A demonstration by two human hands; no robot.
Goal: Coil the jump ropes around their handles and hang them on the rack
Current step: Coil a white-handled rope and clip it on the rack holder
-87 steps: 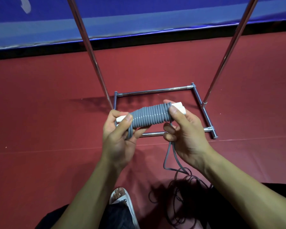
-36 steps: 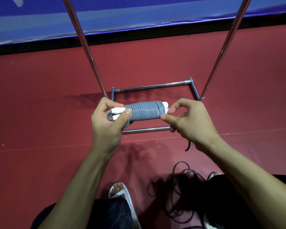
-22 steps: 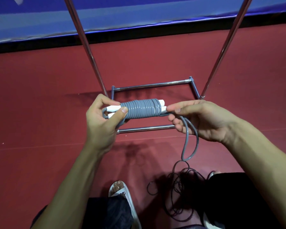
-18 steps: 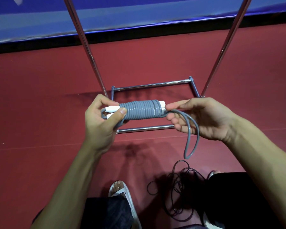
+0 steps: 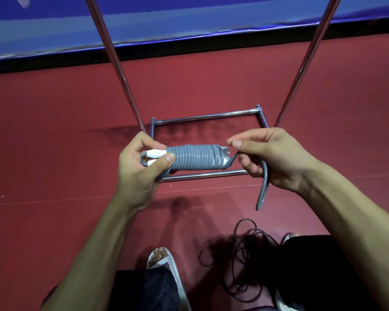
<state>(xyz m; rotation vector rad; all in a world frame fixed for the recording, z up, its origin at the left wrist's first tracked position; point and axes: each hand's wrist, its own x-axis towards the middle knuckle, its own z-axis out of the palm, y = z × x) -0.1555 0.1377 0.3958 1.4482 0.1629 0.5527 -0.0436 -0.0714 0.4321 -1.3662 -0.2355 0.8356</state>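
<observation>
While the left hand grips its white handles, the grey jump rope, coiled tight between both hands, trails a loose loop clasped in the right hand; chrome rack base beyond them.

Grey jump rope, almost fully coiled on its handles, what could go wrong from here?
1. The loose loop hanging from the right hand isn't tucked; if it slips, the last turns of the grey coil may unwind.
2. The black rope tangled on the floor by the feet could snag a foot.
</observation>
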